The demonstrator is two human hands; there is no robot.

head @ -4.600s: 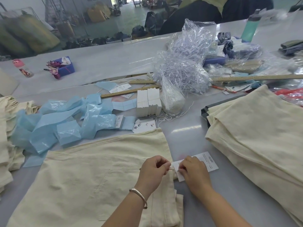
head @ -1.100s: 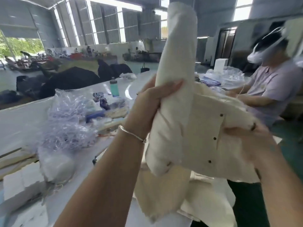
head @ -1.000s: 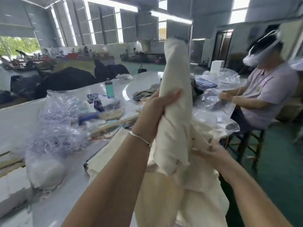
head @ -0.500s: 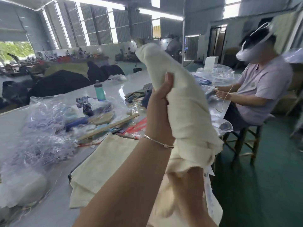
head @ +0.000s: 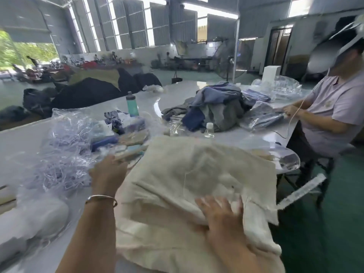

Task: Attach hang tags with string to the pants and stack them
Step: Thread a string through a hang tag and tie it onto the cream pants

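**Head view: cream pants laid on the stack, both hands at the cloth**

Head view shows a long pale bench (head: 23, 138) with a stack of cream pants (head: 197, 174) lying near its right-hand edge, the cloth hanging a little past that edge at the near right. The top pair is rumpled, with a thin string (head: 185, 180) running down its middle.

The right hand (head: 220, 211) lies flat on the near part of the top pair, fingers spread and straight, pressing the cloth down; motion blur softens the fingertips. The left hand (head: 108, 172) sits at the left edge of the stack, beside a wooden ruler (head: 130, 153). Its fingers point away from the camera and their tips are hidden, so I cannot tell whether it grips the cloth or only touches it. A metal bangle (head: 101, 199) circles the left wrist.

A white hang tag (head: 301, 191) sticks out past the right edge of the stack, over the green floor, blurred.

Left of the stack, toward the bench's left side, lies a heap of clear plastic bags (head: 65, 154) with pale strips inside. Further back stands a teal bottle (head: 132, 105), upright. Toward the far right of the bench is a pile of blue and grey garments (head: 212, 109). At the bench's right edge another person (head: 332, 107) sits, both hands on a bagged garment.
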